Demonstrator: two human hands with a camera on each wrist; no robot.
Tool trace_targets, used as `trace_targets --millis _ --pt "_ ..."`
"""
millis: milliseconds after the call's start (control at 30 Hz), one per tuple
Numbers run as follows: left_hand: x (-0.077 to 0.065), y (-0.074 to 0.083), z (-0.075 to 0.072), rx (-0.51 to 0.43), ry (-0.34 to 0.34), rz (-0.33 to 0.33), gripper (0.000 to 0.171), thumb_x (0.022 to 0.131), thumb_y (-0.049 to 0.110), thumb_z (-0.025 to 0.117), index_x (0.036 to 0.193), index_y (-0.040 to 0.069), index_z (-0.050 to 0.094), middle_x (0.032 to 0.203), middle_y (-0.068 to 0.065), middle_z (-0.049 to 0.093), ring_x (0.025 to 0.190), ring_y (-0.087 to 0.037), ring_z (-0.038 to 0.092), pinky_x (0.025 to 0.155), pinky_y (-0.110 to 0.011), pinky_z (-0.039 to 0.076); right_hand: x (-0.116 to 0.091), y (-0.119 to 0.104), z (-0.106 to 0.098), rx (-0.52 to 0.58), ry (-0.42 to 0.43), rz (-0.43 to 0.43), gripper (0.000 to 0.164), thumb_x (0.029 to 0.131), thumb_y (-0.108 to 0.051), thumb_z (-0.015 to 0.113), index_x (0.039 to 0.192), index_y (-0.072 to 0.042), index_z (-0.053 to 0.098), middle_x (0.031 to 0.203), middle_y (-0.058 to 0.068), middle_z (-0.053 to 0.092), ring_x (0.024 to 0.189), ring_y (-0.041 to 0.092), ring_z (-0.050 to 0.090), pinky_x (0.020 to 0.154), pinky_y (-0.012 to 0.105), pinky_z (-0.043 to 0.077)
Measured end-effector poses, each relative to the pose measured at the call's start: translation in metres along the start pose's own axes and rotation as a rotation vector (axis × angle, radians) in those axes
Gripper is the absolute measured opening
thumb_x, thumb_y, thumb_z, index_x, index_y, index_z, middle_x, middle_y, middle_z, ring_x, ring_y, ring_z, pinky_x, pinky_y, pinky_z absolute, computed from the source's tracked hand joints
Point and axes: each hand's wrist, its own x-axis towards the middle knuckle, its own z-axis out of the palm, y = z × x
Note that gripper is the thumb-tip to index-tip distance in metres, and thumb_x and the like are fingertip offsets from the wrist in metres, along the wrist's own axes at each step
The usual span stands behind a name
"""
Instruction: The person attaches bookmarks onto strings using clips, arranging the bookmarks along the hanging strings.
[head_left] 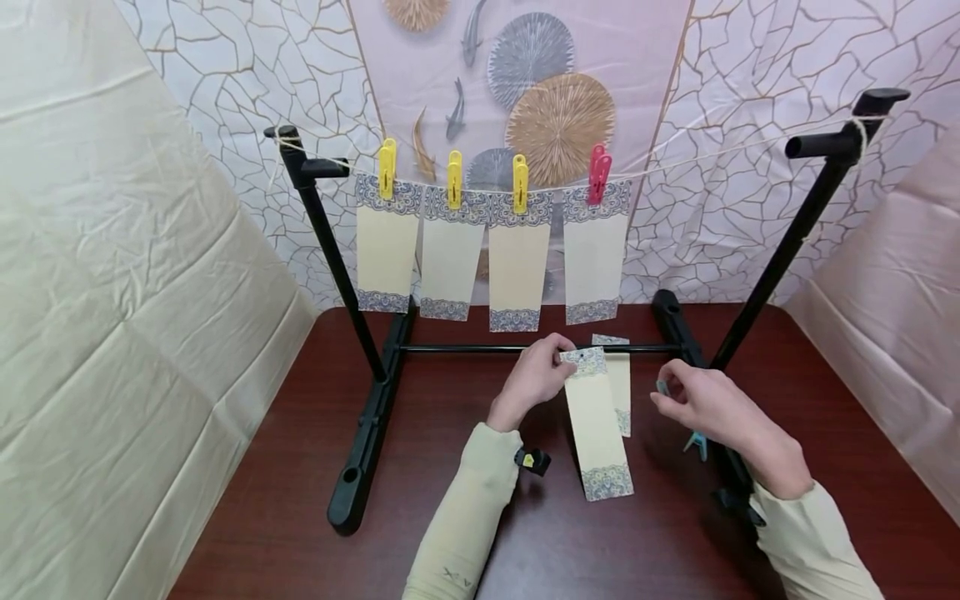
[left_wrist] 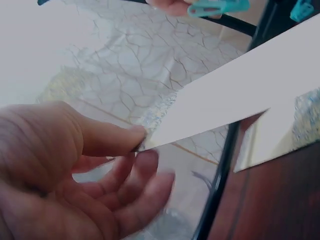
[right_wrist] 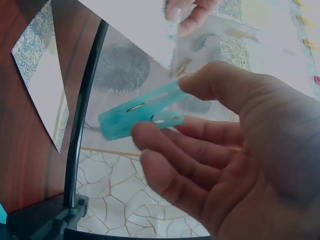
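Observation:
My left hand (head_left: 531, 379) pinches a long cream card (head_left: 597, 425) with patterned blue-grey ends by its upper left corner, between thumb and finger. The card hangs at a slant over a second patterned card (head_left: 619, 387) on the table. To the right, my right hand (head_left: 716, 408) holds a teal clothespin (right_wrist: 135, 114) between thumb and fingers. In the right wrist view its thumb presses one handle end, and its fingers lie at the other. Another teal clothespin (head_left: 697, 446) shows just below the right hand in the head view.
A black rack with left post (head_left: 330, 242), right post (head_left: 780, 250) and low crossbar (head_left: 465, 349) stands on the dark wooden table (head_left: 285, 517). Along its string (head_left: 705, 157) hang several cards, clipped by three yellow clothespins (head_left: 454, 179) and pink ones (head_left: 598, 175). Patterned cloth covers the back.

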Motion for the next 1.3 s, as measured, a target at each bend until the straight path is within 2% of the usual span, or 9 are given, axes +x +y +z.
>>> trace_targets --millis 167,300,433,633,767,900,1133,1300 --pt "-0.008 0.012 -0.003 -0.008 0.013 0.059 0.022 0.097 0.021 0.062 0.119 0.017 0.061 0.082 0.001 0.056 0.065 -0.012 0.051 0.059 -0.024 0.043 -0.004 0.003 -0.008 0.032 0.037 0.029 0.026 0.091 -0.025 0.068 0.105 -0.006 0.058 0.085 0.007 0.069 0.074 0.017 0.064 0.062 0.033 0.050" --pt "-0.011 0.018 -0.005 -0.018 0.022 0.102 0.021 0.097 0.022 0.062 0.118 0.018 0.062 0.083 0.003 0.055 0.067 -0.010 0.051 0.059 -0.022 0.043 -0.008 0.005 -0.014 0.028 0.102 0.012 0.029 0.092 -0.024 0.068 0.109 -0.004 0.057 0.084 0.010 0.070 0.074 0.020 0.066 0.058 0.032 0.051" --pt "-0.012 0.024 -0.012 -0.060 0.034 0.154 0.022 0.097 0.022 0.063 0.118 0.018 0.062 0.085 0.003 0.055 0.069 -0.009 0.053 0.059 -0.022 0.042 -0.012 0.004 -0.019 0.017 0.218 -0.058 0.029 0.089 -0.021 0.072 0.109 -0.005 0.059 0.082 0.008 0.071 0.069 0.015 0.065 0.056 0.028 0.049" --pt "-0.013 0.029 -0.022 -0.116 0.064 0.221 0.022 0.096 0.022 0.065 0.117 0.018 0.063 0.086 0.002 0.059 0.070 -0.008 0.056 0.059 -0.020 0.044 -0.014 0.000 -0.024 0.000 0.392 -0.193 0.028 0.082 -0.009 0.077 0.105 -0.008 0.061 0.071 -0.002 0.068 0.060 -0.001 0.059 0.052 0.018 0.043" --pt "-0.010 0.034 -0.028 -0.148 0.098 0.276 0.021 0.095 0.022 0.066 0.115 0.017 0.064 0.086 0.001 0.062 0.073 -0.007 0.059 0.060 -0.020 0.046 -0.012 -0.004 -0.032 0.005 0.453 -0.239 0.032 0.081 0.000 0.076 0.108 -0.006 0.059 0.070 -0.004 0.065 0.060 -0.007 0.053 0.052 0.012 0.040" --pt "-0.007 0.042 -0.036 -0.133 0.127 0.329 0.021 0.095 0.021 0.066 0.115 0.015 0.064 0.084 0.001 0.062 0.074 -0.007 0.058 0.060 -0.019 0.044 -0.009 -0.012 -0.044 0.011 0.513 -0.271 0.034 0.081 0.005 0.074 0.110 -0.004 0.059 0.071 -0.001 0.064 0.061 -0.007 0.051 0.053 0.010 0.039" --pt "-0.003 0.064 -0.052 -0.102 0.129 0.418 0.020 0.096 0.019 0.065 0.114 0.012 0.064 0.083 -0.001 0.063 0.071 -0.009 0.056 0.061 -0.017 0.043 -0.001 -0.025 -0.067 0.005 0.591 -0.361 0.032 0.079 0.011 0.073 0.106 0.000 0.059 0.068 0.000 0.063 0.064 -0.016 0.045 0.054 0.010 0.039" --pt "0.000 0.081 -0.059 -0.082 0.109 0.438 0.020 0.096 0.020 0.064 0.115 0.012 0.063 0.082 -0.001 0.062 0.069 -0.008 0.055 0.062 -0.017 0.043 0.005 -0.030 -0.083 0.016 0.660 -0.444 0.030 0.076 0.014 0.072 0.102 0.003 0.062 0.065 0.001 0.063 0.066 -0.020 0.045 0.056 0.010 0.039"
